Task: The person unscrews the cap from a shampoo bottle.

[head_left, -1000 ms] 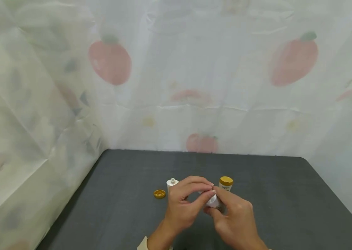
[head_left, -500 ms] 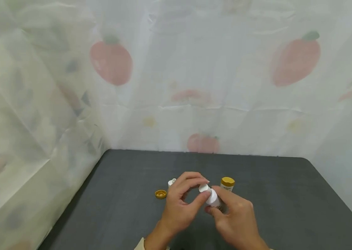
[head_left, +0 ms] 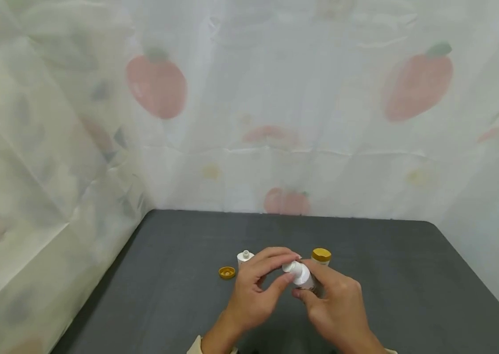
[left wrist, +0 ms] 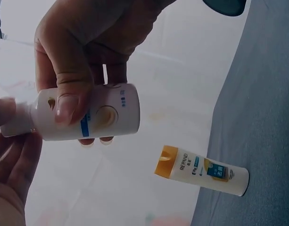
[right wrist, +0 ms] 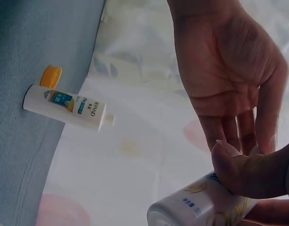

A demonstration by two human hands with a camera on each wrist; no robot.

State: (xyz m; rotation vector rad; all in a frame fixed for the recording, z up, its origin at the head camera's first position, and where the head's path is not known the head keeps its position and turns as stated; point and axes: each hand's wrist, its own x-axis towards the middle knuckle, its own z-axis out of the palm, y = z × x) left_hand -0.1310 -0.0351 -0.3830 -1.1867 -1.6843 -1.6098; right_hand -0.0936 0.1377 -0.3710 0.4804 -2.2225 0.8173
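Observation:
In the head view my right hand (head_left: 337,300) grips a small white bottle (head_left: 305,281) by its body, held up off the table. My left hand (head_left: 255,292) pinches the white cap (head_left: 291,267) at the bottle's top between thumb and fingers. The left wrist view shows the bottle lying sideways across the picture, with blue print and a round cream picture; the right thumb presses along it. Left fingertips (left wrist: 28,153) close on the cap end. The right wrist view has the bottle's base toward the camera.
A white bottle with a gold cap (left wrist: 201,169) stands behind the right hand. Another white bottle (right wrist: 69,108), its nozzle bare, stands behind the left hand. Beside it a loose gold cap (head_left: 227,273) lies on the dark table (head_left: 178,314). Curtains with fruit prints (head_left: 249,98) enclose the table.
The left fingers have shifted around the cap; half a second ago its pale round top showed more fully. The right hand keeps its grip on the bottle, barely moving.

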